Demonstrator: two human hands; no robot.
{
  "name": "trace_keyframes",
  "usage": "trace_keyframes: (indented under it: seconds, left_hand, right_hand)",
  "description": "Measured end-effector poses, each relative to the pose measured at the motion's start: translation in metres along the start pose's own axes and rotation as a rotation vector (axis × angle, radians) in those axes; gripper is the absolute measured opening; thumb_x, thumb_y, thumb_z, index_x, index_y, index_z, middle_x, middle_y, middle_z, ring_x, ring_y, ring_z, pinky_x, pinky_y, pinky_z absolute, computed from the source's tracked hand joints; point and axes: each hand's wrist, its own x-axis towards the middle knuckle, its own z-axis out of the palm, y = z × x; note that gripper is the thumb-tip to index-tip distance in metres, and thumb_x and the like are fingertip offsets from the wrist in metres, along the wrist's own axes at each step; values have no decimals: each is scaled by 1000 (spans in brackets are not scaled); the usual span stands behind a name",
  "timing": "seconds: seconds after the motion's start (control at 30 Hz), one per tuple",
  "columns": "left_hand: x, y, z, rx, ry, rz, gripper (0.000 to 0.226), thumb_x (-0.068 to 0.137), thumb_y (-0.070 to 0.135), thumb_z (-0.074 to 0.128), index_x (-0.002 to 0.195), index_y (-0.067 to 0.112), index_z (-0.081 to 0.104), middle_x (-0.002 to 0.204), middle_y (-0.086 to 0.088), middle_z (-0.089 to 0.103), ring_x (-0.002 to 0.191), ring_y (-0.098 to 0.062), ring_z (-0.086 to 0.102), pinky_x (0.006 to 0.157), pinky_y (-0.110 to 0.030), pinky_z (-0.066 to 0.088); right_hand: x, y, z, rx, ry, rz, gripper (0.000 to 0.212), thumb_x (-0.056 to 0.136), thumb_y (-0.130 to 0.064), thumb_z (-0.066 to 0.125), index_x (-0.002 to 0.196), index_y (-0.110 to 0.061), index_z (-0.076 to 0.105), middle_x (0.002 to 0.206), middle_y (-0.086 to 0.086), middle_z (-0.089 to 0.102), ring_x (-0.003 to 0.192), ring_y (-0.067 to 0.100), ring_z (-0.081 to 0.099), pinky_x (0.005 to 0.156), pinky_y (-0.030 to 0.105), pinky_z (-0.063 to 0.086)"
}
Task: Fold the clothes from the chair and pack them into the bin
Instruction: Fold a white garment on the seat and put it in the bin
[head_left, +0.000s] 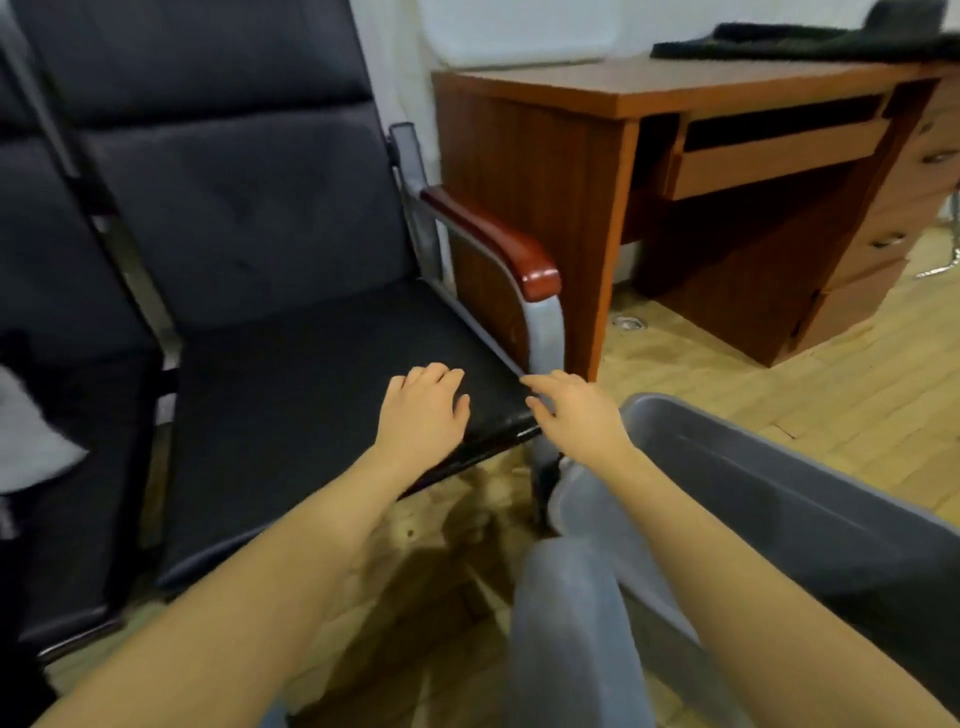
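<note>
Both forearms reach out from under the camera, bare, over my knee in grey trousers (571, 623). My left hand (423, 410) lies palm down on the front of the black chair seat (311, 405), fingers straight and relaxed, gripping nothing. My right hand (576, 410) hovers just beside it at the seat's front right corner, fingers loosely spread toward the metal armrest post (545, 332), also holding nothing; the two hands are close but apart. The grey bin (779, 493) stands on the wooden floor (779, 374) just right of my right forearm, its rim near my wrist. A white garment (26, 436) lies on the neighbouring seat at the far left, well apart from both hands. A dark cloth (805, 41) rests on the brown worktop (675, 83) behind the bin.
</note>
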Motion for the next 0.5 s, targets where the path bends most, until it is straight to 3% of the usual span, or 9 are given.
trace_keyframes:
  seconds: [0.23,0.5]
  left_hand:
    - [-61,-157,-51,93,107,-281,43,98,33,41,138,18,45,138,0,47,125,-20,44,101,-34,31]
    - [-157,-304,-91,198,106,-613,42,96,29,44,134,14,49,136,-4,49,124,-25,44,97,-36,31]
  right_hand:
    - [93,-156,62,55,-61,-262,36,98,-28,46,133,-22,53,121,-2,60,109,20,57,89,35,45]
    - [133,-345,141,155,-186,-562,36,99,-31,45,132,-22,54,117,-1,61,105,20,58,87,35,41]
